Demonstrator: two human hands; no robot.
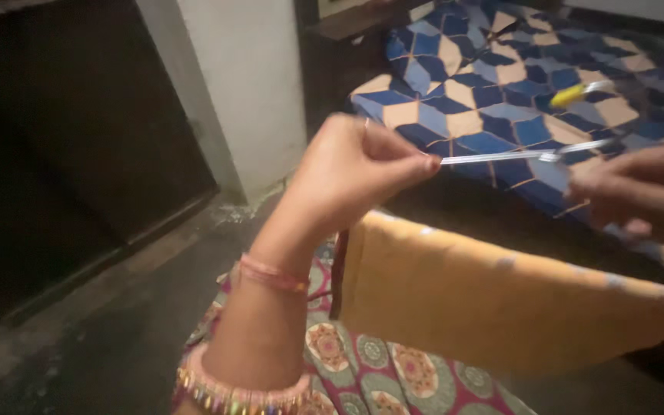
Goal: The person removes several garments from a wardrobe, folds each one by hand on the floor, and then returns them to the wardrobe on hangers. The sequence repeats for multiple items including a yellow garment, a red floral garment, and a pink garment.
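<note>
My left hand is raised in the middle of the view, its fingertips pinched on one end of a thin pale strand stretched level to the right. My right hand, blurred at the right edge, is closed on the strand's other end. Below both hands an orange-yellow cloth lies draped across my lap. Pink thread and beaded bangles ring my left wrist.
A bed with a blue, beige and orange geometric cover stands behind, with a small yellow-handled tool on it. A white pillar and a dark doorway are at left. A patterned floral fabric lies under the cloth on a dark floor.
</note>
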